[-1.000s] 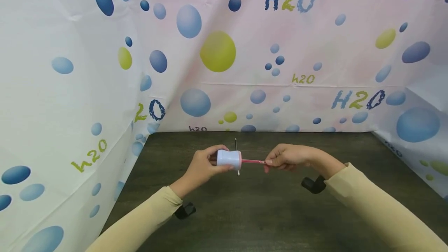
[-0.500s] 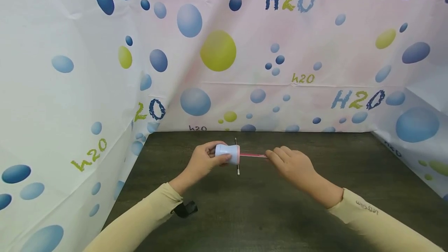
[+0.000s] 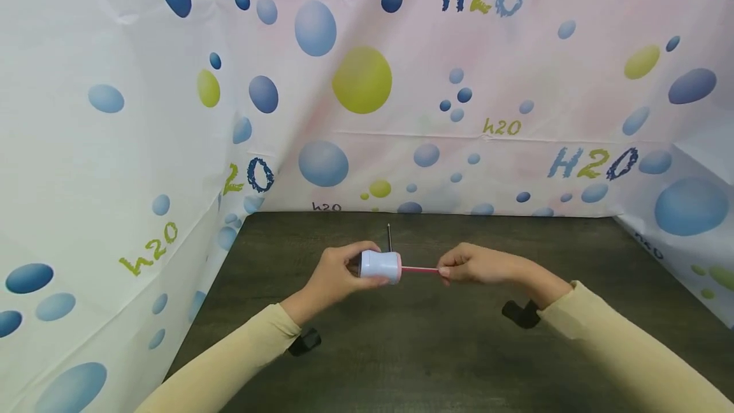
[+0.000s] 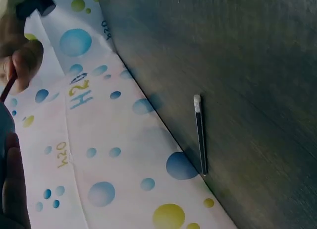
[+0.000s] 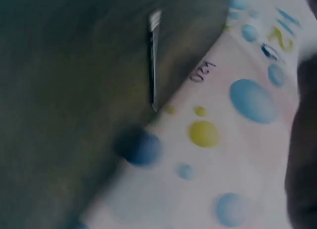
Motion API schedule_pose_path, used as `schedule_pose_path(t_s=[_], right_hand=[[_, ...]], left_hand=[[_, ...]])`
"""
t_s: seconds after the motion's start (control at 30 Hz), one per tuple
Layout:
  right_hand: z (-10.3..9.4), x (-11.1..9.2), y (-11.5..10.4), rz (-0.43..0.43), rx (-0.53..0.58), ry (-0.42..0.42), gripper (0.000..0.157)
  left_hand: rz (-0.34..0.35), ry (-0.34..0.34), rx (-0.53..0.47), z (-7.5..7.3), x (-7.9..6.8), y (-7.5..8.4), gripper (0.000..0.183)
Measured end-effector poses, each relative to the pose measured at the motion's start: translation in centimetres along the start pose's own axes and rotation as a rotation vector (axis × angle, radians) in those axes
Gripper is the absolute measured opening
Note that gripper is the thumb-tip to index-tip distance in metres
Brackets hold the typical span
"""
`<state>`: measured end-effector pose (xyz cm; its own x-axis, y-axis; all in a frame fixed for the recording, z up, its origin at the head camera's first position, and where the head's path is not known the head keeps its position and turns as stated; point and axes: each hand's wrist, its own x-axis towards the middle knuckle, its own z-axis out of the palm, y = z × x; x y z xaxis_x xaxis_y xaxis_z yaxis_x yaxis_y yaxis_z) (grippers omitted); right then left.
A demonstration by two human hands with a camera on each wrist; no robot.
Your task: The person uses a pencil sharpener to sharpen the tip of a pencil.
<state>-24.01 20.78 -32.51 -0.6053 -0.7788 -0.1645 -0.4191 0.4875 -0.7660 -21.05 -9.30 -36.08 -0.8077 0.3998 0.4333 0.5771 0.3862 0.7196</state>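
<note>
In the head view my left hand [image 3: 335, 276] grips a light blue pencil sharpener [image 3: 380, 264] with a pink end, thumb below and fingers above. A red pencil [image 3: 420, 269] runs into that pink end from the right. My right hand [image 3: 482, 265] pinches the pencil's outer end between thumb and fingers. Both are held over the table. The left wrist view shows only a sliver of the sharpener [image 4: 6, 130] at its left edge, with the right hand [image 4: 25, 63] on the red pencil [image 4: 8, 87]. In the right wrist view, the hand [image 5: 302, 154] is a dark blur.
A black pencil [image 3: 389, 238] with a white eraser [image 4: 197, 101] lies on the dark table [image 3: 436, 349], behind the sharpener and partly hidden by it in the head view. A bubble-printed sheet [image 3: 401, 81] rises along the table's back and sides.
My right hand has rolled over, back of the hand up, then turned back to a thumb-side pinch on the red pencil. The left hand keeps its grip; the sharpener dips slightly lower in view.
</note>
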Motion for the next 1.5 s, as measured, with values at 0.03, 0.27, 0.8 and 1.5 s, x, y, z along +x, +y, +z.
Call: schedule_pose_path(t_s=[0.03,0.27,0.8,1.5], right_hand=[[-0.6,0.2,0.2,0.054,0.107,-0.086,0.034],[-1.6,1.2,0.1,0.001,-0.164,0.078,0.046],[3.0,2.3,1.9,-0.696,-1.355,1.015,0.033],[-0.4,0.6,-0.5,0.037,-0.005,0.087,0.042]], left_hand=[[0.025,0.003,0.013,0.0,0.0,0.0,0.037],[-0.208,0.051,-0.125,0.3,0.5,-0.8,0.036],[-0.445,0.050,-0.464,0.0,1.0,-1.1,0.041],[-0.184,0.049,-0.120,0.1,0.2,-0.4,0.035]])
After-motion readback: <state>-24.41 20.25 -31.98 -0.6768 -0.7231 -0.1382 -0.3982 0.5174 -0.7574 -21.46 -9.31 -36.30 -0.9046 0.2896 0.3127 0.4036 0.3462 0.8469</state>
